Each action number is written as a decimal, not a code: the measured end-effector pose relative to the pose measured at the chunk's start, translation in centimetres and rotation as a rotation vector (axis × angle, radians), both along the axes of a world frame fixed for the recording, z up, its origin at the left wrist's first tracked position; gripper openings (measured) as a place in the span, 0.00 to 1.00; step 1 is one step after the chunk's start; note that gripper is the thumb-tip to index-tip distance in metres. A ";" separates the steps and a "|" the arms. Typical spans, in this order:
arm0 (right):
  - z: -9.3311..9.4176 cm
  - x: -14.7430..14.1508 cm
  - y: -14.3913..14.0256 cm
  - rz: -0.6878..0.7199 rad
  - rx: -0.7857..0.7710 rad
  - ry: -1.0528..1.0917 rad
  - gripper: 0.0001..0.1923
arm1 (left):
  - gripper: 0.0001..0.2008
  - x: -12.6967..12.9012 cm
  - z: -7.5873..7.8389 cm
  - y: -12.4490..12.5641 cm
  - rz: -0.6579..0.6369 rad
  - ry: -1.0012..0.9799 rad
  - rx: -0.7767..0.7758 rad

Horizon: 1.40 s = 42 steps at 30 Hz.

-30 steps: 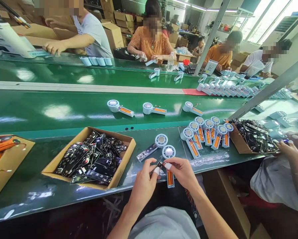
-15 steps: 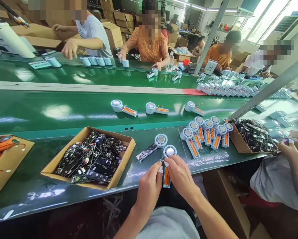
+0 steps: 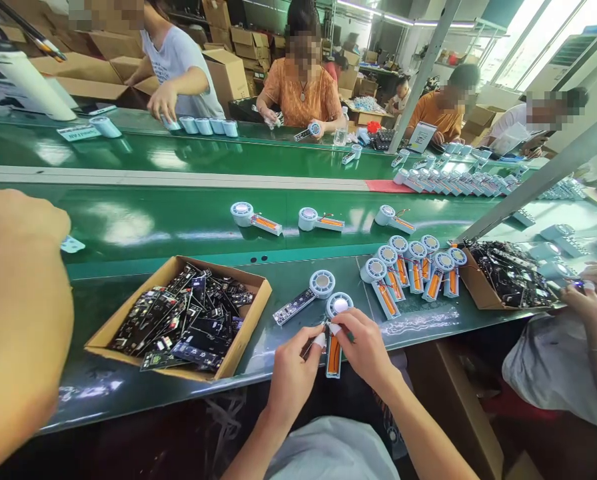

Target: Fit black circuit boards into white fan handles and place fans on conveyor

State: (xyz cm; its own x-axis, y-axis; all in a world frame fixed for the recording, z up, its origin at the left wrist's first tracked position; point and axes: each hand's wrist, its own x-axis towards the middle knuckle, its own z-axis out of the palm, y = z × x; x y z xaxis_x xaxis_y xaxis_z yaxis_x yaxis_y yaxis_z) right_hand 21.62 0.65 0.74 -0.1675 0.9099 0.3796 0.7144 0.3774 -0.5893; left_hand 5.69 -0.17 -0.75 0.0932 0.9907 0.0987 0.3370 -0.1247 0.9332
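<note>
A light blue handheld fan (image 3: 334, 360) lies at the table's near edge, round head away from me, its open handle showing an orange cell. My left hand (image 3: 294, 367) and my right hand (image 3: 361, 339) meet at its neck, thumbs and forefingers closed on what look like its thin wires; the fingers mostly hide them. White covers sit on my thumb tips. Just behind to the left lies a second fan (image 3: 321, 284), with a black circuit board (image 3: 294, 307) along its handle. To the right stand several open fans (image 3: 388, 299) with orange cells and loose wires.
An open cardboard box (image 3: 246, 340) of circuit boards stands left; another box (image 3: 478, 280) is at right. Three fans lie on the green belt (image 3: 188, 227). A co-worker's arm (image 3: 18, 320) fills the left foreground. A slanted metal post (image 3: 543, 173) crosses the right. People sit opposite.
A co-worker's arm has come in at the left, covering the box of orange cells. The belt's fans have shifted slightly right. My left fingers are slightly lower, still at the fan's neck.
</note>
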 end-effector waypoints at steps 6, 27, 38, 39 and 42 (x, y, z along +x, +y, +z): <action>0.1 -0.2 -0.1 0.038 0.010 -0.069 0.11 | 0.14 0.3 -0.6 -0.4 0.042 0.032 0.117; 1.5 2.1 0.0 0.031 -0.572 0.485 0.14 | 0.19 -0.6 2.3 0.5 -0.241 -0.180 -0.225; 0.4 2.2 -1.1 0.188 -0.657 0.982 0.11 | 0.15 1.5 -0.4 2.6 -0.314 -0.221 -0.446; 0.4 2.3 -1.4 0.187 -0.628 0.985 0.11 | 0.16 1.7 -0.2 2.5 -0.334 -0.342 -0.479; 0.5 2.8 -2.0 0.104 -0.528 0.915 0.12 | 0.19 2.2 0.3 1.8 -0.231 -0.552 -0.469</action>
State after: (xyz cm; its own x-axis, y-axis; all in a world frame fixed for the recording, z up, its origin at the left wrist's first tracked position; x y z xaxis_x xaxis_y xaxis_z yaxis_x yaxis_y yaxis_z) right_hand 24.41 -1.38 1.27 -0.1042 0.9938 -0.0391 -0.1054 -0.0501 -0.9932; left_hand 7.86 1.68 -0.46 0.3625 0.9018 -0.2352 -0.1804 0.3155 0.9316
